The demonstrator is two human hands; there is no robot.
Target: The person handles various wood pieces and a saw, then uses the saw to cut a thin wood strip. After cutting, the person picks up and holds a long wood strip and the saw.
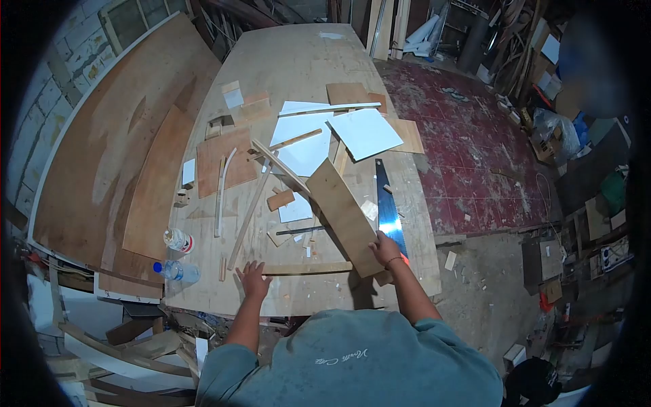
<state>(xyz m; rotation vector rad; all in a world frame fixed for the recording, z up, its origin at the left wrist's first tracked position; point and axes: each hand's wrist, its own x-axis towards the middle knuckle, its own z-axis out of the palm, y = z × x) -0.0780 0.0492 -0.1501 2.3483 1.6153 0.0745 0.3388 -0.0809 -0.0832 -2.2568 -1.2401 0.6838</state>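
My left hand rests with spread fingers near the front of the wooden table, beside the left end of a narrow wood strip. My right hand grips the right edge of a long plywood board, which is tilted up from the table. Just right of the board lies a handsaw, its orange-red handle end partly hidden by my right wrist. Left of the board are a small wood block and a thin dark strip.
White panels and plywood pieces lie farther back on the table. A white jar and a blue-capped bottle stand at the left edge. Large plywood sheets lean at the left. Red floor shows at the right.
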